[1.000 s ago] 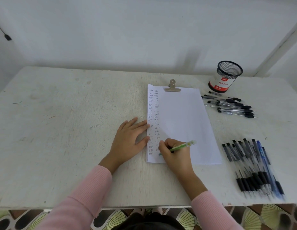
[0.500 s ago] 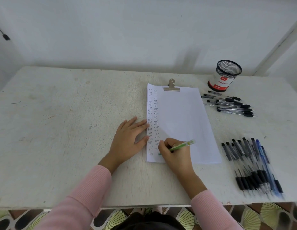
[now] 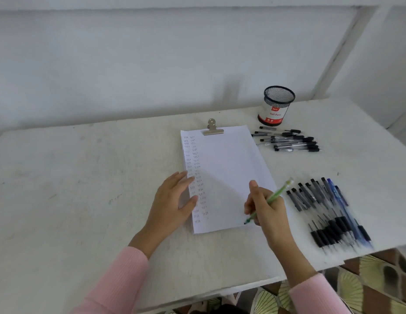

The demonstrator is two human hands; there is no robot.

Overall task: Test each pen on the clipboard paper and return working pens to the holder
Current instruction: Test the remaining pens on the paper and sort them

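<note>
A person's right hand [image 3: 268, 208] grips a green pen [image 3: 270, 199] over the lower right corner of the clipboard paper [image 3: 229, 168], tip toward the sheet's bottom edge, cap end slanting up and right, while the open left hand [image 3: 172, 200] rests on the paper's left edge; loosening that hold could let the sheet shift mid-stroke.

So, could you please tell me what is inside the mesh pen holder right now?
Nothing shows through the open top of the mesh pen holder; no pens stick out. Its lower part is wrapped by a label, so the bottom cannot be seen.
</note>
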